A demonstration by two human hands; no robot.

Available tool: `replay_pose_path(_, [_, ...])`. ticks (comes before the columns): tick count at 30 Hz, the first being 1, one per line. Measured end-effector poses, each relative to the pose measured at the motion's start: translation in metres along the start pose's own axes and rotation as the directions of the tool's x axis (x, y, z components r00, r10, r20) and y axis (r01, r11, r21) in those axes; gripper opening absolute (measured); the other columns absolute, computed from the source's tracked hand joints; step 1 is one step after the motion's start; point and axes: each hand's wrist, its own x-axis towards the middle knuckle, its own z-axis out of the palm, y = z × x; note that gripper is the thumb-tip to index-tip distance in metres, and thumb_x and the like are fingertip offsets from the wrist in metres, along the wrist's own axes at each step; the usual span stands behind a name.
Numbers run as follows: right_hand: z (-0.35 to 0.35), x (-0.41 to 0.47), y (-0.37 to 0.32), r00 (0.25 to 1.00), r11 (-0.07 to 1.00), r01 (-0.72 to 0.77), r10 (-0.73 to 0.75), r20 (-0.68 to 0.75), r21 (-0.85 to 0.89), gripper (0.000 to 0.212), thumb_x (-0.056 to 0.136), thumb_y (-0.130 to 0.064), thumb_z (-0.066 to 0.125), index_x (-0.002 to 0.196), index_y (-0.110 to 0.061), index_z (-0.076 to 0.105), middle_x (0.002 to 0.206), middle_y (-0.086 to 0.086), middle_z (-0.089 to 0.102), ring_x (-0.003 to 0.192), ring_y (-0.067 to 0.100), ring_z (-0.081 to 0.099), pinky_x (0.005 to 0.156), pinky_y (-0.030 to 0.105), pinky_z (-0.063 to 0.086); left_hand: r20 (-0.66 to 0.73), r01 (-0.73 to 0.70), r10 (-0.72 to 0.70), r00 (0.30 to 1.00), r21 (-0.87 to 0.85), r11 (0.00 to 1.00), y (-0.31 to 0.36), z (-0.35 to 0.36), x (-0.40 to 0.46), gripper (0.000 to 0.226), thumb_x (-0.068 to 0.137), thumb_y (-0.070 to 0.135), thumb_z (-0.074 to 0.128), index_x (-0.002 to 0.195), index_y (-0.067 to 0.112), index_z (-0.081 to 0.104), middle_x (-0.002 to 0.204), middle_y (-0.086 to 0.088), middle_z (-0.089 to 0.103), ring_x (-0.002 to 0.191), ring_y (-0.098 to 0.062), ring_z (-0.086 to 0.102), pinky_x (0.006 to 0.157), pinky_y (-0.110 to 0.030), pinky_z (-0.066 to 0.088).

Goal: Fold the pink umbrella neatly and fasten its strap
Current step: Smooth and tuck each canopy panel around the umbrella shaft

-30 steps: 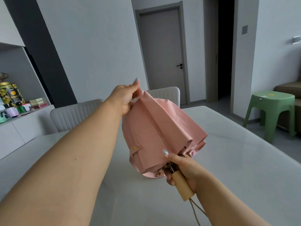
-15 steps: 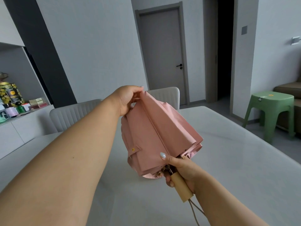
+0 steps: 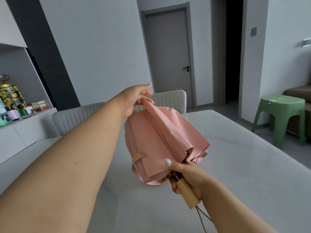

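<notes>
Fingers, left: those of my left hand (image 3: 134,100) are loosely spread at the far end of the pink umbrella (image 3: 161,142), with a ridge of its cloth between thumb and fingertips (whether I truly pinch it I cannot tell).
Fingers, right: my right hand (image 3: 186,175) is wrapped tight round the wooden handle (image 3: 186,192), thumb pressed on the gathered cloth just above it.
Umbrella: held in the air over the white table (image 3: 235,165), collapsed but loose, its folds fanning out, the handle toward me.
Strap: the strap (image 3: 139,156) hangs undone on the left side of the canopy, a small yellow snap at its tip.
Cord: a beige loop (image 3: 201,217) trails from the handle's end.
Writing: the tin (image 3: 12,96) on the left shelf bears a label too small to read; the green stool (image 3: 282,118) has a yellowish mark on top, also unreadable.
</notes>
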Motion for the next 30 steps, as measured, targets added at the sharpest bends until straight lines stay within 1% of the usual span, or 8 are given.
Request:
replay_pose_path(4, [0.001, 0.001, 0.001, 1.0, 1.0, -0.009, 0.01, 0.007, -0.027, 0.037, 0.066, -0.04, 0.081, 0.079, -0.007, 0.073, 0.073, 0.019, 0.065, 0.047, 0.02, 0.054, 0.044, 0.027, 0.045, -0.15, -0.053, 0.024, 0.988, -0.193, 0.98, 0.001, 0.001, -0.002, 0.005, 0.088, 0.02, 0.066, 0.084, 0.023, 0.064, 0.055, 0.01, 0.063, 0.069, -0.008, 0.056, 0.087, -0.037, 0.032])
replay_pose_path(6, [0.001, 0.001, 0.001, 1.0, 0.999, -0.012, 0.012, 0.008, -0.035, 0.036, 0.066, -0.039, 0.08, 0.078, -0.006, 0.073, 0.068, 0.016, 0.065, 0.047, 0.02, 0.054, 0.044, 0.026, 0.045, -0.261, -0.087, 0.009, 0.965, -0.287, 0.954, 0.001, -0.001, 0.0, 0.003, 0.089, 0.022, 0.064, 0.086, 0.022, 0.063, 0.062, 0.007, 0.06, 0.066, -0.011, 0.053, 0.078, -0.033, 0.038])
replay_pose_path(11, [0.001, 0.004, -0.003, 1.0, 0.998, 0.011, -0.012, -0.011, -0.068, 0.035, 0.065, -0.04, 0.08, 0.072, -0.007, 0.072, 0.067, 0.015, 0.066, 0.047, 0.02, 0.055, 0.044, 0.027, 0.045, -0.266, -0.053, 0.119, 0.957, 0.241, 0.969, 0.001, 0.011, -0.011, 0.029, 0.094, 0.046, 0.051, 0.107, 0.021, 0.058, 0.075, 0.0, 0.053, 0.064, -0.016, 0.047, 0.064, -0.028, 0.04])
replay_pose_path(14, [0.003, 0.006, -0.007, 0.999, 0.997, 0.051, -0.05, 0.015, -0.065, 0.056, 0.052, -0.052, 0.085, 0.079, -0.006, 0.067, 0.062, 0.011, 0.065, 0.048, 0.02, 0.055, 0.045, 0.027, 0.045, -0.139, -0.075, 0.129, 0.982, 0.337, 0.938, -0.003, 0.024, -0.017, 0.039, 0.093, 0.057, 0.047, 0.103, 0.023, 0.063, 0.076, -0.001, 0.059, 0.064, -0.019, 0.056, 0.063, -0.029, 0.045])
replay_pose_path(18, [0.0, 0.007, -0.001, 0.997, 0.998, 0.063, -0.064, 0.036, 0.024, 0.091, 0.026, -0.068, 0.086, 0.088, -0.006, 0.065, 0.067, 0.009, 0.066, 0.05, 0.02, 0.054, 0.046, 0.028, 0.046, -0.195, -0.018, 0.076, 0.978, 0.284, 0.959, -0.022, 0.024, -0.017, 0.036, 0.088, 0.048, 0.059, 0.081, 0.016, 0.074, 0.084, -0.004, 0.068, 0.076, -0.025, 0.064, 0.08, -0.034, 0.052])
replay_pose_path(22, [-0.003, 0.005, 0.002, 0.989, 0.98, 0.079, -0.099, 0.108, 0.182, 0.088, 0.035, -0.082, 0.073, 0.09, -0.014, 0.069, 0.078, 0.01, 0.064, 0.053, 0.021, 0.052, 0.047, 0.028, 0.046, -0.247, -0.101, 0.131, 0.96, 0.133, 0.986, -0.046, 0.019, -0.015, 0.012, 0.08, 0.017, 0.074, 0.086, 0.006, 0.073, 0.088, -0.003, 0.071, 0.082, -0.021, 0.066, 0.08, -0.03, 0.051])
replay_pose_path(25, [-0.004, 0.003, -0.002, 0.995, 0.964, 0.081, -0.093, 0.035, 0.254, 0.083, 0.055, -0.086, 0.049, 0.094, -0.016, 0.066, 0.075, 0.011, 0.059, 0.052, 0.022, 0.048, 0.047, 0.027, 0.043, -0.311, -0.171, 0.201, 0.929, 0.122, 0.978, -0.052, 0.018, -0.018, 0.013, 0.084, 0.011, 0.072, 0.082, 0.022, 0.066, 0.082, 0.001, 0.065, 0.078, -0.019, 0.061, 0.077, -0.028, 0.05])
replay_pose_path(30, [0.003, -0.002, 0.001, 0.993, 0.975, 0.062, -0.039, -0.109, 0.216, 0.05, 0.065, -0.051, 0.075, 0.087, -0.009, 0.061, 0.065, 0.009, 0.058, 0.047, 0.021, 0.049, 0.043, 0.026, 0.042, -0.312, -0.218, 0.285, 0.906, 0.234, 0.948, -0.073, 0.019, -0.023, 0.025, 0.088, 0.018, 0.065, 0.109, 0.032, 0.064, 0.105, -0.001, 0.069, 0.096, -0.022, 0.066, 0.091, -0.041, 0.054])
